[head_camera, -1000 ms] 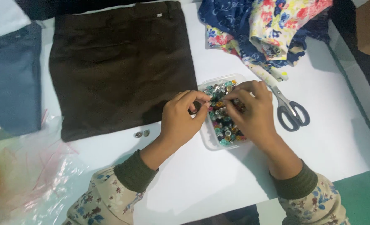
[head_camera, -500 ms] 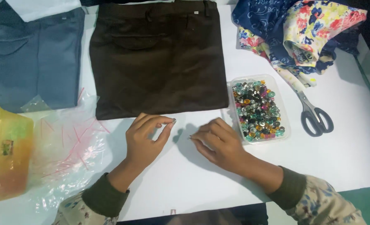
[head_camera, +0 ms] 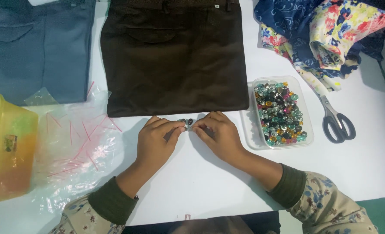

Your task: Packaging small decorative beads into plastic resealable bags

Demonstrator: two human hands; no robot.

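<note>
Both hands down on the white table (head_camera: 192, 190), knuckles up, fingertips meeting just near of the dark brown trousers' (head_camera: 175, 56) hem. Left hand (head_camera: 155, 141) curled, thumb and forefinger pinched toward the middle; right hand (head_camera: 218, 134) mirrored, fingers bent inward likewise. Between the fingertips, a few small dark beads (head_camera: 187, 123), pinched from both sides, resting at table level. Wrists angled in from the near edge, green cuffs and floral sleeves showing.

Compared with half a second earlier: hands drawn together, where a clear gap lay between them before; beads now gathered at the meeting point instead of hidden in separate grips. A full second back, both hands over the clear plastic tray of beads (head_camera: 281, 112); now well left of it, tray untouched.

Around: scissors (head_camera: 337, 121) right of the tray, floral cloth (head_camera: 331, 30) far right, blue-grey trousers (head_camera: 32, 43) far left, crinkled clear bag (head_camera: 77, 147) and yellow container (head_camera: 6, 147) at left.
</note>
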